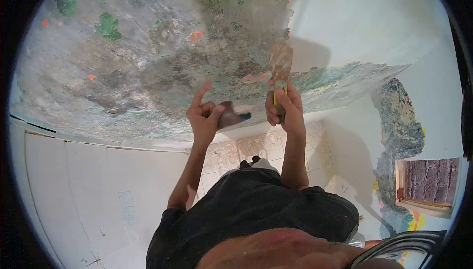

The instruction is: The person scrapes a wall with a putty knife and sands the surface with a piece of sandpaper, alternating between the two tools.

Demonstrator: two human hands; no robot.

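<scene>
The pale tiled floor (210,180) bears mottled brownish patches (257,147), though whether loose debris or stains is unclear.

No word or number can be read for certain. Faint blue handwriting (126,208) stands in a few short lines on the white wall (162,175) at the left of the view, well below that wall's upper edge; its characters are too small and blurred to make out, whether letters or digits

White walls (441,126) (one patchily stripped), stained tiled floor (256,148), small window (424,208) facing brick (428,180)
</scene>
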